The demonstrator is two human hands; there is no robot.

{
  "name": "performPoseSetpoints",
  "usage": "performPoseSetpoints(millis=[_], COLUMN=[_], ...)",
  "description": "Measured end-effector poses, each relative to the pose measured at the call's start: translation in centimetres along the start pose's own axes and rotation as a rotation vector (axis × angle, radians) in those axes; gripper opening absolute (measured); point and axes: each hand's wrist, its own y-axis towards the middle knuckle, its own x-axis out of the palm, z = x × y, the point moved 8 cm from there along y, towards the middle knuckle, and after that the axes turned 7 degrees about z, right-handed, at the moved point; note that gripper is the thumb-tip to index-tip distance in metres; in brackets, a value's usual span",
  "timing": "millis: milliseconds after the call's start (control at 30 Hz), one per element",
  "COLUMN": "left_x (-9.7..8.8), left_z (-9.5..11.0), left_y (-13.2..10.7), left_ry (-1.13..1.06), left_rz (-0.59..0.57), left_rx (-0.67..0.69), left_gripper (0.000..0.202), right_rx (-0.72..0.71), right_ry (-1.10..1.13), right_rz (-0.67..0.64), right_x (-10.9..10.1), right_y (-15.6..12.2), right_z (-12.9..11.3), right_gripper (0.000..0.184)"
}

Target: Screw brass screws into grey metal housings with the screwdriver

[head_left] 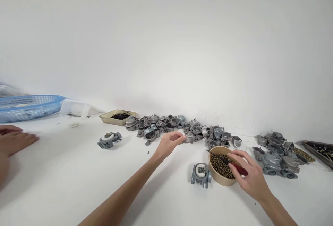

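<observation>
My left hand (169,145) is stretched out to the heap of grey metal carburetor parts, thumb and fingers pinched at the edge of a float bowl (189,138). A screwdriver with a red handle (240,169) is in my right hand (251,175). Its dark shaft slants left across a round tan tub (224,181) of small brass screws (221,166). Just left of the tub stands a carburetor body (201,175) with a white float on top. Another carburetor body (109,140), also with a white float, lies farther left.
Loose float bowls (153,119) are heaped along the wall. A tan tray (114,118) holds thin black rings. At left are a blue basket (33,107) and another person's hand (18,139). More carburetors (278,162) and a dark tray (318,153) sit at right.
</observation>
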Motion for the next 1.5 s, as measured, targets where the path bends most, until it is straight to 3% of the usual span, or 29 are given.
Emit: performPoseSetpoints(millis=[133,200,267,500,833,900,1000,1100,1200,1367,1500], left_x=[2.2,3.7,4.6,6.3,7.5,7.1,6.2,6.7,7.5,8.1,8.1], left_z=[1.8,2.2,2.8,2.6,2.7,2.7,3.6,3.8,2.7,1.2,1.1], left_y=[-3.5,-5.5,-6.9,-8.3,-8.4,-7.9,-7.1,-7.1,-7.1,-6.8,-6.7], left_ry=[-0.176,-0.329,-0.387,-0.329,-0.163,-0.012,0.247,0.379,0.408,0.410,0.388], left_rz=[-0.221,-0.359,-0.442,-0.488,-0.488,-0.433,-0.297,-0.270,-0.290,-0.297,-0.309], left_rx=[-0.167,-0.338,-0.426,-0.469,-0.342,-0.228,0.054,0.236,0.261,0.251,0.243], left_gripper=[0.059,0.059,0.060,0.072,0.066,0.057,0.047,0.037,0.027,0.032,0.037], right_rx=[-0.221,-0.244,-0.240,-0.156,-0.016,-0.003,0.010,0.025,0.046,0.094,0.140], right_ry=[-0.012,0.020,0.062,0.191,0.264,0.278,0.303,0.328,0.350,0.342,0.325], right_rz=[0.023,-0.008,-0.041,-0.118,0.008,-0.009,-0.016,-0.031,-0.050,-0.058,-0.087], right_x=[0.4,0.9,1.4,3.1,3.1,3.2,3.3,3.6,4.2,5.0,5.4], right_y=[0.2,0.2,0.2,-0.6,-0.1,-0.1,-0.3,-0.4,-0.5,-0.8,-1.0], right_z=[-4.4,-5.8,-6.5,-5.9,-5.8,-5.8,-5.7,-5.7,-5.9,-5.7,-5.2], right_gripper=[0.033,0.034,0.034,0.033,0.029,0.032,0.034,0.033,0.032,0.023,0.019])
